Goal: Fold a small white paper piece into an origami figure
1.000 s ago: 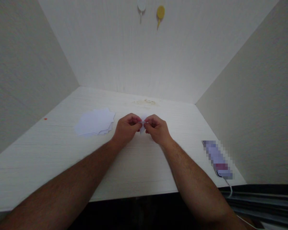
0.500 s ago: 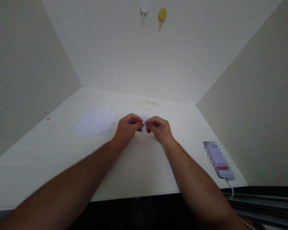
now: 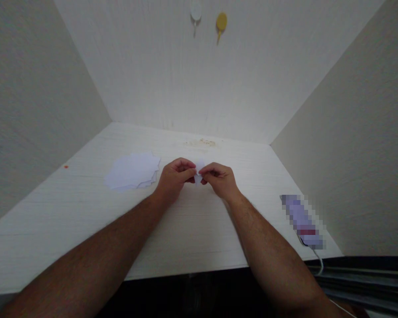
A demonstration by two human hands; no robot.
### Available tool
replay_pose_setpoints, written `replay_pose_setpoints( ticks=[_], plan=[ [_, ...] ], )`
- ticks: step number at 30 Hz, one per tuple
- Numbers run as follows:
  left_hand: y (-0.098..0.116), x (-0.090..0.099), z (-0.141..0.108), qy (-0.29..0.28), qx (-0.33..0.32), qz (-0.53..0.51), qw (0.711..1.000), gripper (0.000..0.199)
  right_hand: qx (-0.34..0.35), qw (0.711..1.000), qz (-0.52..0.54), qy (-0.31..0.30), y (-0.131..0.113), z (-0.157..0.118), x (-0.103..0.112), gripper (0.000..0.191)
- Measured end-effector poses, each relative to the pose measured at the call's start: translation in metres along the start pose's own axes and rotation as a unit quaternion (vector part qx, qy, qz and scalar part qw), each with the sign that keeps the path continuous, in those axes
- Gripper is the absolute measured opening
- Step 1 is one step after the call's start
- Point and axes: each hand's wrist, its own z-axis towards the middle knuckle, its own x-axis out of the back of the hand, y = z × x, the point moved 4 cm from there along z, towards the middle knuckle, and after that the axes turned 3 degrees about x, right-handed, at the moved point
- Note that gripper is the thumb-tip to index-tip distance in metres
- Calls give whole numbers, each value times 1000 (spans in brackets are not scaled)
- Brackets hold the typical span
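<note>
Between my two hands is a small piece of white paper, pinched from both sides at the middle of the desk. My left hand is closed, thumb and forefinger gripping the paper's left side. On the right side my right hand pinches it too, its fingertips close to those of the left. Part of the paper is hidden behind the fingers, so its exact shape cannot be told. A loose pile of white paper sheets lies on the desk to the left of my left hand.
A pixelated phone-like device with a white cable lies at the desk's right edge. Panels enclose the white desk on three sides. A white hook and a yellow hook are on the back panel. Brownish marks show near the back.
Both hands keep their pinch on the paper, with the fingertips shifting very slightly. The whole view has moved a little; the pile and the device stay where they were.
</note>
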Motion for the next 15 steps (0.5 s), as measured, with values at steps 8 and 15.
replay_pose_setpoints(
  ticks=[8,15],
  plan=[
    [-1,2,1,6,-6,18,1000,20,-5,1000,0,-4,1,0,0,4],
    [6,2,-1,25,-51,69,996,25,-38,997,63,12,0,2,-2,21]
  ],
)
